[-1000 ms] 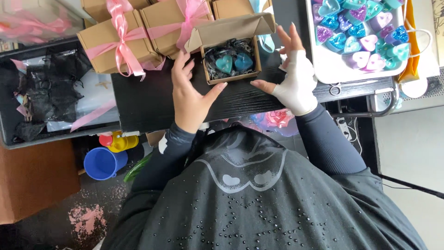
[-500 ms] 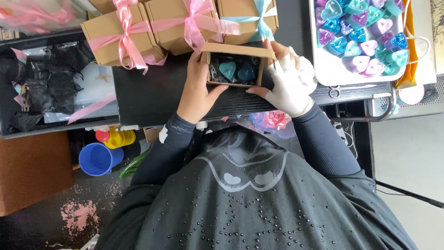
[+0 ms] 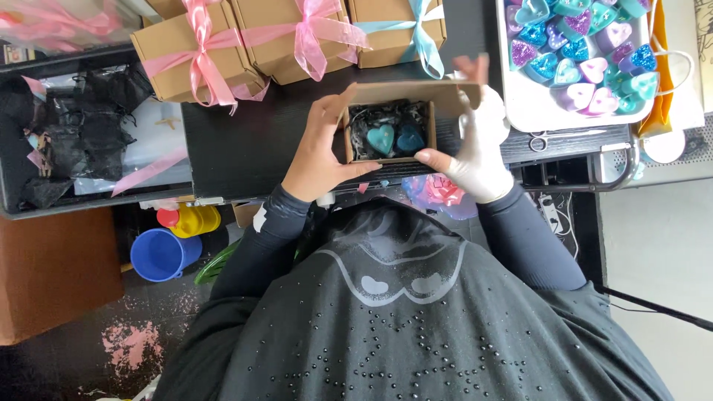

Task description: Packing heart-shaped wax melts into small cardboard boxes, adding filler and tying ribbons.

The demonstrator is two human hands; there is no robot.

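A small brown cardboard box [image 3: 390,130] sits on the dark worktop [image 3: 245,141] right in front of the person, held between both hands. The left hand [image 3: 319,148] cups the box's left wall, thumb along the near edge and fingers up the side. The right hand [image 3: 475,145], in a pale glove, presses the right wall, with its fingers on the lid flap [image 3: 416,93] that stands at the far side. So each grip is closed on the box, not spread.

Inside, on dark shredded paper, lie two heart-shaped pieces, a teal heart [image 3: 381,138] and a darker blue heart [image 3: 409,139], side by side and touching or nearly so. The box looks light and thin-walled; it would likely dent if squeezed hard, so the side walls near the corners seem the safest hold. The hearts look smooth and possibly brittle, better lifted by their edges.

Beyond the box stand three closed boxes, two tied with pink ribbon [image 3: 200,52] and one with a light blue ribbon [image 3: 420,33]. At the far right a white tray [image 3: 520,111] holds many glittery hearts in teal, blue and purple. To the left lies a tray of dark pouches [image 3: 82,126]. Below the worktop, a blue cup [image 3: 160,255] and a yellow container [image 3: 194,220] rest over a floor with pink stains.
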